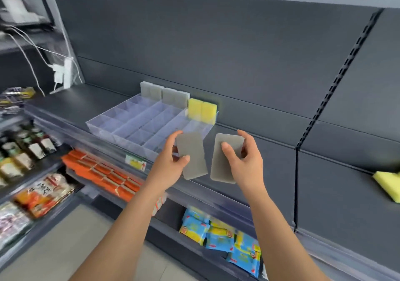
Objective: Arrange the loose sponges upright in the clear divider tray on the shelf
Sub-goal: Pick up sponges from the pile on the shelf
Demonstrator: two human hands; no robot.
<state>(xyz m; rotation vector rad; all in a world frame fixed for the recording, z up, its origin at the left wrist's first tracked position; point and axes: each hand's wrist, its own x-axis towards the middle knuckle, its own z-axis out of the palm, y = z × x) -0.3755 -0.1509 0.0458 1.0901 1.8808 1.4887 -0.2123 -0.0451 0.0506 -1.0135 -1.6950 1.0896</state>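
My left hand (pixel 171 160) grips a grey sponge (pixel 192 157) by its long edges, held flat-face toward me just in front of the clear divider tray (pixel 104 121) on the dark shelf. My right hand (pixel 243 157) grips a second grey sponge (pixel 225 166) beside it, to the tray's right. At the tray's far end, grey sponges (pixel 151 91) and more grey ones (pixel 176 98) stand upright, with two yellow sponges (pixel 202 111) upright at the right corner. One loose yellow sponge (pixel 388 184) lies on the shelf at the far right.
Most tray compartments hold nothing. Below the shelf are orange packets (pixel 104 175), blue and yellow packets (pixel 218 235) and bottles (pixel 32 144) at the left. A white power strip with cables (pixel 63 73) hangs at the shelf's left end. A slotted upright (pixel 324 107) divides the back panel.
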